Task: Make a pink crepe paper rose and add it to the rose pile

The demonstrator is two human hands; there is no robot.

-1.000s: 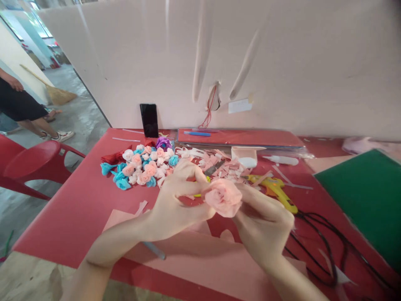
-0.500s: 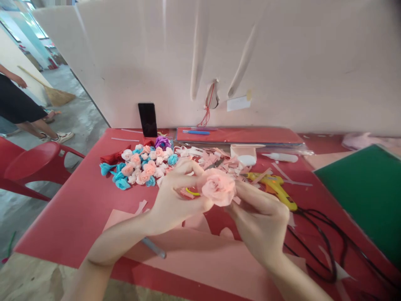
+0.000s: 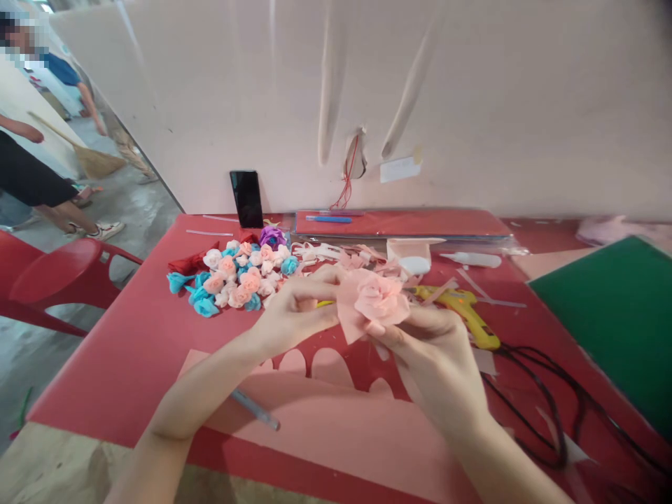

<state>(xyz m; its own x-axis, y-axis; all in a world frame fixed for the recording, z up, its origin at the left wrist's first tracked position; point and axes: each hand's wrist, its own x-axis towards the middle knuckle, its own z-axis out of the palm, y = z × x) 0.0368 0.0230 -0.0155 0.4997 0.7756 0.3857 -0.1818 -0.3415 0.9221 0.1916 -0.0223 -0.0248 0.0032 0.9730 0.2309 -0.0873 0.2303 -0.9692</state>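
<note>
A pink paper rose [image 3: 376, 299] is held up between both hands above the red table. My left hand [image 3: 299, 301] pinches a loose outer petal on its left side. My right hand [image 3: 435, 350] grips the flower from the lower right, thumb against the petals; its base is hidden. Below lies a sheet of pink paper [image 3: 336, 427] with rounded petal shapes [image 3: 330, 367] along its far edge. A grey pen [image 3: 256, 409] rests on the sheet. Just beyond my right hand is a yellow glue gun [image 3: 467, 315].
Several finished paper flowers [image 3: 239, 276] are heaped at the left back, near a propped black phone [image 3: 246, 199]. Paper scraps [image 3: 357, 257] lie behind my hands. Black cable [image 3: 546, 392] curls at right, beside a green board [image 3: 614, 322]. People stand beyond a red chair [image 3: 63, 273].
The rose has turned and risen slightly to the right, so a wide outer petal now shows on its left. Another person has come into view at the far left.
</note>
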